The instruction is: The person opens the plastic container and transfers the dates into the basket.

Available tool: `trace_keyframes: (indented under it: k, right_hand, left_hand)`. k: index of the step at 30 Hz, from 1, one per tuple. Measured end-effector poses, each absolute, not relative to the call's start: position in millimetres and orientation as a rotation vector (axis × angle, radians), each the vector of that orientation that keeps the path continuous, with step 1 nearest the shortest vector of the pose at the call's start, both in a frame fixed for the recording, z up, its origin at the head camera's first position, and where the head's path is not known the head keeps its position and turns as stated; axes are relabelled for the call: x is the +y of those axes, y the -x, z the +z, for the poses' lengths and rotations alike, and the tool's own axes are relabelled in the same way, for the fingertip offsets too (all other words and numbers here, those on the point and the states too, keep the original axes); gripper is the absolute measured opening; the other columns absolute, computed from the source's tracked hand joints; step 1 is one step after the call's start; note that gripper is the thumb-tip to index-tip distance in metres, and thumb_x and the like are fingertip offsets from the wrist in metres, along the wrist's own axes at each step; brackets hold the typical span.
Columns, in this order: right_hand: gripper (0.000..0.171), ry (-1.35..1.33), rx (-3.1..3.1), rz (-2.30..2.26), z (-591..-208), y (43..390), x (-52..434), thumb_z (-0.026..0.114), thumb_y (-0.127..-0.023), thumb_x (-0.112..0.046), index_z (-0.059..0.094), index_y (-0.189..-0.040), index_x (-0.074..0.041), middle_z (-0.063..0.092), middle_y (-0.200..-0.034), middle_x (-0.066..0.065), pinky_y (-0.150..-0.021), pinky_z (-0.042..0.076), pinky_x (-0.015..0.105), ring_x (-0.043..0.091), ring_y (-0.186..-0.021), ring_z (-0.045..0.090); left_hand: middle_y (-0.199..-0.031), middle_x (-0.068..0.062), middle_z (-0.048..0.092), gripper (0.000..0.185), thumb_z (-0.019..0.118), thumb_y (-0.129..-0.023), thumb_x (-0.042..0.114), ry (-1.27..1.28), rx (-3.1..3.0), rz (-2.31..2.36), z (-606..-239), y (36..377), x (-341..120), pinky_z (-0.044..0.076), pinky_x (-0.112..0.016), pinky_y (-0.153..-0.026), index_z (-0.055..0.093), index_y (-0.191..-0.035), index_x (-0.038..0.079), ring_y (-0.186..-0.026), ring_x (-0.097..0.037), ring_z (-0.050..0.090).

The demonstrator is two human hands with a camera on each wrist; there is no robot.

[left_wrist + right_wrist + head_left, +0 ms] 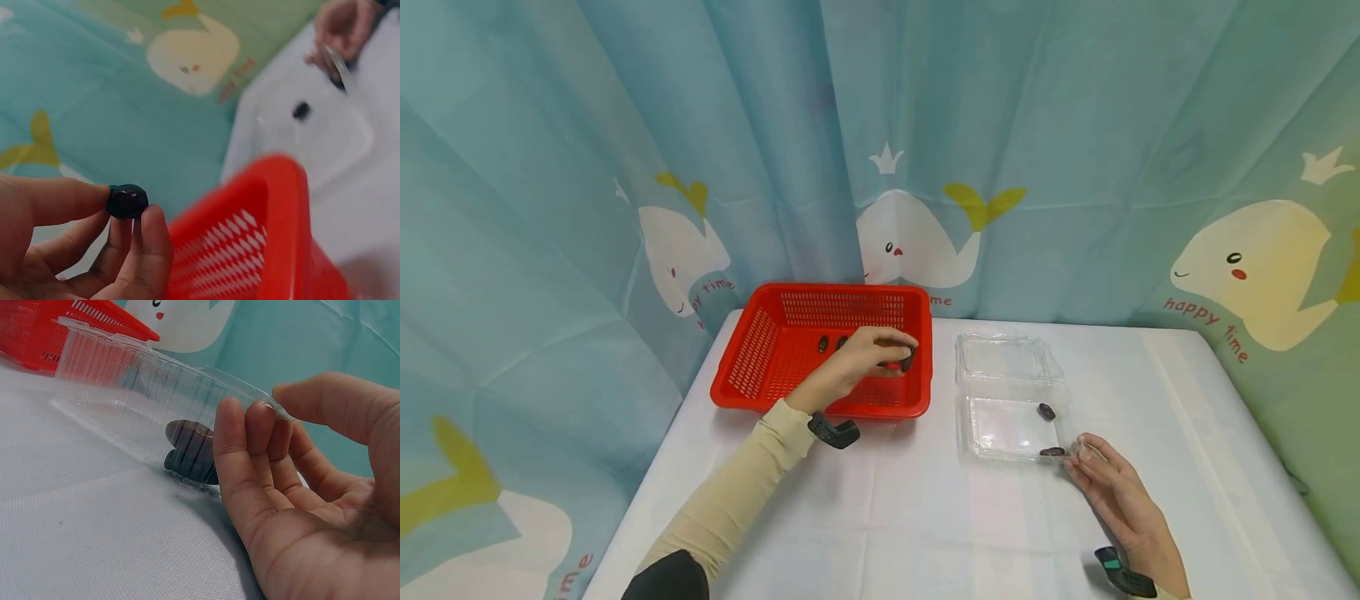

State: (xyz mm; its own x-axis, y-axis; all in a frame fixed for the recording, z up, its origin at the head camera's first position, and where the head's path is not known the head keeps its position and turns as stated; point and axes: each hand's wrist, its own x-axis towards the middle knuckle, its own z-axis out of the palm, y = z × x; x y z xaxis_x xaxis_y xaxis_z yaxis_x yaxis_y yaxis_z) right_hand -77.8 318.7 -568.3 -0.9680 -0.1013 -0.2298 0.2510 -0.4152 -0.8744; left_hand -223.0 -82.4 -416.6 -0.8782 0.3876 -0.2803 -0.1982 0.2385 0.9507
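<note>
My left hand (pixel 861 357) is over the right side of a red plastic basket (pixel 842 290). Between thumb and fingertips it pinches a dark, glossy date (pixel 127 202), held near rim height in the left wrist view. More dates (pixel 823 343) lie in the basket, partly hidden by the hand. To the right stands a clear plastic clamshell box (pixel 1003 429) with its lid folded back. One date (pixel 1047 412) lies in its right part, another (pixel 1052 452) at the near right corner. At that corner my right hand (pixel 1118 498) pinches the box's rim (pixel 284 414) between thumb and fingers.
A white cloth (pixel 917 517) covers the table under the basket and box. Behind them hangs a blue-green curtain (pixel 1075 167) with whale prints, close to the basket's back. The raised lid (pixel 1003 357) lies on the box's far side.
</note>
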Motion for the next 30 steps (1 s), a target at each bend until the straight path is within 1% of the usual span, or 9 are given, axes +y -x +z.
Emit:
trace_keyframes:
  k: [5, 9, 11, 13, 17, 19, 22, 24, 30]
  right_hand:
    - [0.021, -0.183, 1.557, -2.48, -567, 77, 319, 0.046, -0.11, -0.005, 0.056, -0.125, -0.015, 0.064, -0.108, -0.008, -0.097, 0.058, 0.019, 0.004, -0.102, 0.067]
    - [0.02, -0.175, 1.537, -2.491, -566, 77, 318, 0.046, -0.11, -0.004, 0.056, -0.124, -0.015, 0.065, -0.107, -0.008, -0.097, 0.058, 0.02, 0.004, -0.101, 0.068]
    - [0.021, -0.176, 1.524, -2.494, -566, 77, 318, 0.047, -0.11, -0.004, 0.057, -0.123, -0.015, 0.066, -0.107, -0.008, -0.097, 0.058, 0.02, 0.005, -0.101, 0.068]
    - [0.021, -0.179, 1.514, -2.495, -566, 77, 318, 0.047, -0.109, -0.004, 0.057, -0.123, -0.016, 0.066, -0.107, -0.008, -0.097, 0.058, 0.02, 0.005, -0.101, 0.069]
    - [0.021, -0.189, 1.533, -2.479, -567, 77, 318, 0.047, -0.11, -0.005, 0.057, -0.123, -0.016, 0.066, -0.108, -0.009, -0.097, 0.058, 0.019, 0.004, -0.102, 0.068]
    - [0.021, -0.195, 1.556, -2.468, -567, 77, 319, 0.047, -0.11, -0.005, 0.057, -0.124, -0.017, 0.065, -0.108, -0.009, -0.097, 0.058, 0.019, 0.003, -0.102, 0.068]
    - [0.021, -0.21, 1.585, -2.46, -567, 77, 319, 0.047, -0.11, -0.006, 0.056, -0.125, -0.017, 0.064, -0.109, -0.009, -0.097, 0.058, 0.019, 0.003, -0.102, 0.068]
    - [0.021, -0.209, 1.597, -2.458, -567, 78, 319, 0.047, -0.11, -0.006, 0.055, -0.126, -0.016, 0.063, -0.109, -0.009, -0.097, 0.058, 0.019, 0.003, -0.102, 0.067]
    - [0.021, -0.208, 1.581, -2.469, -566, 77, 318, 0.048, -0.109, -0.005, 0.056, -0.126, -0.015, 0.064, -0.109, -0.008, -0.097, 0.058, 0.019, 0.004, -0.102, 0.067]
  left_hand:
    - [-0.128, -0.012, 0.068, 0.034, 0.066, -0.101, 0.012, -0.143, 2.062, 1.616, -426, 234, -91, 0.057, -0.05, -0.106, 0.069, -0.134, 0.003, -0.101, -0.021, 0.067]
    - [-0.123, -0.013, 0.07, 0.032, 0.066, -0.101, 0.01, -0.061, 2.019, 1.634, -434, 245, -99, 0.051, -0.056, -0.111, 0.07, -0.131, 0.002, -0.096, -0.02, 0.069]
    - [-0.124, -0.013, 0.071, 0.031, 0.067, -0.101, 0.011, -0.002, 2.014, 1.636, -438, 249, -104, 0.05, -0.057, -0.111, 0.071, -0.13, 0.003, -0.098, -0.022, 0.07]
    - [-0.127, -0.014, 0.07, 0.031, 0.066, -0.101, 0.01, 0.037, 2.023, 1.617, -441, 253, -109, 0.051, -0.055, -0.112, 0.071, -0.131, 0.003, -0.105, -0.026, 0.07]
    - [-0.131, -0.019, 0.068, 0.034, 0.064, -0.102, 0.009, 0.071, 2.047, 1.583, -446, 260, -118, 0.054, -0.051, -0.109, 0.068, -0.134, -0.001, -0.115, -0.033, 0.069]
    - [-0.132, -0.019, 0.067, 0.035, 0.063, -0.102, 0.009, 0.088, 2.058, 1.573, -448, 263, -123, 0.056, -0.048, -0.107, 0.067, -0.135, -0.002, -0.114, -0.031, 0.07]
    - [-0.133, -0.018, 0.066, 0.033, 0.064, -0.102, 0.009, 0.119, 2.091, 1.561, -450, 268, -129, 0.058, -0.045, -0.103, 0.068, -0.133, -0.001, -0.105, -0.025, 0.071]
    - [-0.136, -0.017, 0.064, 0.033, 0.063, -0.102, 0.008, 0.135, 2.112, 1.549, -453, 272, -133, 0.059, -0.045, -0.103, 0.068, -0.133, -0.001, -0.102, -0.022, 0.07]
    - [-0.142, -0.02, 0.06, 0.032, 0.061, -0.102, 0.005, 0.204, 2.135, 1.526, -456, 277, -147, 0.057, -0.047, -0.104, 0.069, -0.132, -0.001, -0.1, -0.021, 0.069]
